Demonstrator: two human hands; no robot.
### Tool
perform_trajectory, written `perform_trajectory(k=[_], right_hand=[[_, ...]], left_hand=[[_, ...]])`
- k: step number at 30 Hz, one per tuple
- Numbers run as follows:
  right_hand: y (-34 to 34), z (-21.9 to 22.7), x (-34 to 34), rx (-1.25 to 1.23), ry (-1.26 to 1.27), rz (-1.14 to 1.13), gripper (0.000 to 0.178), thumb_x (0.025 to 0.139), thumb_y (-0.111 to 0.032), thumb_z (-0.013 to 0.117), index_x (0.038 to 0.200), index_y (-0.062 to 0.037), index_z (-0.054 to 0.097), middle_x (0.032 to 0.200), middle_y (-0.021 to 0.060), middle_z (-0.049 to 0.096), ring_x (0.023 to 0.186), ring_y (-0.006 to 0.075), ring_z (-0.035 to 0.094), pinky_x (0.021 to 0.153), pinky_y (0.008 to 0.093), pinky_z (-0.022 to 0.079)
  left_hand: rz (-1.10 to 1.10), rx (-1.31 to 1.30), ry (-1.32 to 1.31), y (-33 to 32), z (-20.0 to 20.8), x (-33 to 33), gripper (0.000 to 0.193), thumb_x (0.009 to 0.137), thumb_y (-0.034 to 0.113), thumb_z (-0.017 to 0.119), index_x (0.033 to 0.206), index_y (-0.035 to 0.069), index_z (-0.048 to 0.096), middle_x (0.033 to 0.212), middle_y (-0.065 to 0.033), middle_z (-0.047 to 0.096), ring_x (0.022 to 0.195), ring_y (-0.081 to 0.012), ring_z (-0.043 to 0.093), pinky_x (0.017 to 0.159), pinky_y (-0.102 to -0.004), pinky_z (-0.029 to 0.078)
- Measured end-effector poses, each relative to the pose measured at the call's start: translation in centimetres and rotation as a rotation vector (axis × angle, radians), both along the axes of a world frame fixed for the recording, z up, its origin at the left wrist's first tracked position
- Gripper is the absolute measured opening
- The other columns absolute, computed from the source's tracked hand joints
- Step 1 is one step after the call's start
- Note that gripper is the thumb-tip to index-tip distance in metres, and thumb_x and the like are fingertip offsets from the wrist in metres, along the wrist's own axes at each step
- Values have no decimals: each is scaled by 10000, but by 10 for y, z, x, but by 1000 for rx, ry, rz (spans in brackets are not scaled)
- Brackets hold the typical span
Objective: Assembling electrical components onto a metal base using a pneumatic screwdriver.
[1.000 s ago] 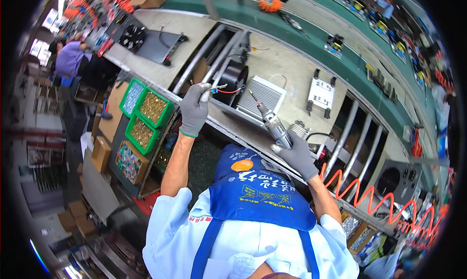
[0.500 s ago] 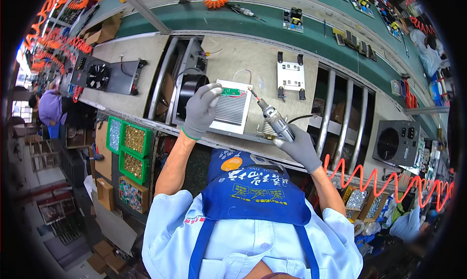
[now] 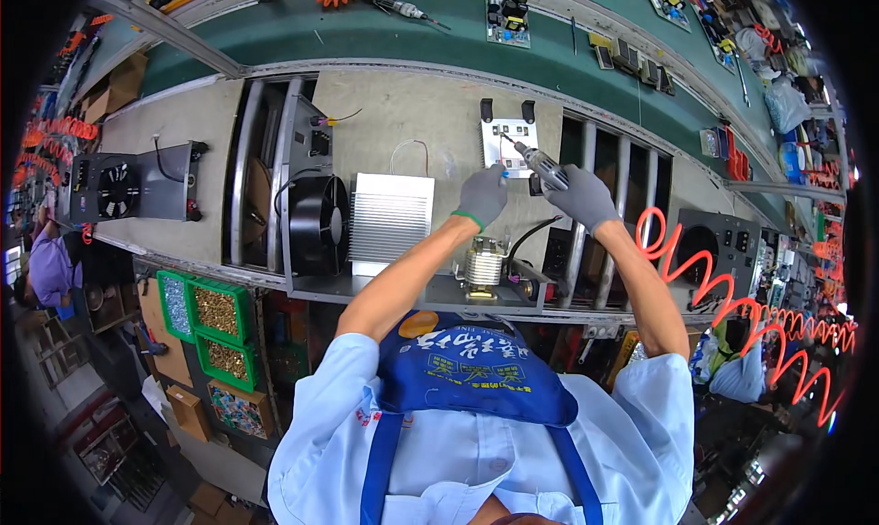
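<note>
My right hand [image 3: 580, 197], in a grey glove, grips an electric screwdriver [image 3: 536, 162] whose tip points at a small white plate [image 3: 509, 143] with black clips on the grey work board. My left hand [image 3: 482, 195], also gloved, rests its fingertips at the lower edge of that plate. A white finned heat sink [image 3: 392, 217] lies to the left of my hands, beside a black fan [image 3: 320, 225]. A small coil part [image 3: 483, 267] sits near the board's front edge.
Green bins of screws [image 3: 207, 322] hang below the bench at left. A grey box with a fan [image 3: 128, 186] sits far left, another fan unit [image 3: 714, 247] at right. A red coiled hose [image 3: 732, 296] trails right. A green conveyor [image 3: 385, 40] carries circuit boards behind.
Both hands moved from the finned heat sink to the small white plate on the right. The left hand let go of the heat sink; the screwdriver tip now points at the plate.
</note>
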State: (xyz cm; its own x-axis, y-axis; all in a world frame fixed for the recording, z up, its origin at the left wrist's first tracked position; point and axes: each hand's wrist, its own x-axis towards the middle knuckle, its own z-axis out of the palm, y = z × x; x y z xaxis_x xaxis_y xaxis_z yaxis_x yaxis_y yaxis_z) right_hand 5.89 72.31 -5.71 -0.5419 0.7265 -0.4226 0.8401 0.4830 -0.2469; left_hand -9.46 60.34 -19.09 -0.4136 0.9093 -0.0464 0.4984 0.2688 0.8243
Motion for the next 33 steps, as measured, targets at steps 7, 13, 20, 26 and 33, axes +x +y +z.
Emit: perform_trajectory(k=[7,13,20,26,33], right_hand=[[49,-26,-45,51,-250,184,411,749,-344,695,1007,-29,646,1022,211,652,931,387,657,809,460,535],[57,-37,-69,118,-314,296,333,741,-290,710,943,-27,673,938,231,665,874,383,673,767,453,549],[58,-18,-142,216,-541,582,167,797,-166,645,862,-47,742,857,199,717,836,352,714,729,428,571],[48,-20,-191,304,-801,846,171,804,-142,635,874,-49,760,880,180,730,834,335,725,705,438,570],[55,-46,-195,396,-855,1014,170,795,-143,638,869,-52,761,882,179,730,826,338,723,702,442,568]], left_hand=[[113,-212,-57,48,-48,8,295,874,200,537,1050,50,719,968,-219,693,895,-395,667,827,-485,518],[154,-287,-234,60,-55,0,294,862,208,543,1040,73,734,1001,-201,696,924,-392,666,859,-473,516],[177,-266,-239,60,-58,-1,291,853,210,541,1016,82,746,1009,-190,701,929,-380,669,864,-453,519],[188,-281,-306,62,-64,-5,284,840,196,547,998,80,753,1016,-189,701,917,-371,677,846,-435,528],[265,-220,-333,59,-62,-5,264,850,236,577,953,70,754,959,-208,702,905,-394,675,817,-461,530]])
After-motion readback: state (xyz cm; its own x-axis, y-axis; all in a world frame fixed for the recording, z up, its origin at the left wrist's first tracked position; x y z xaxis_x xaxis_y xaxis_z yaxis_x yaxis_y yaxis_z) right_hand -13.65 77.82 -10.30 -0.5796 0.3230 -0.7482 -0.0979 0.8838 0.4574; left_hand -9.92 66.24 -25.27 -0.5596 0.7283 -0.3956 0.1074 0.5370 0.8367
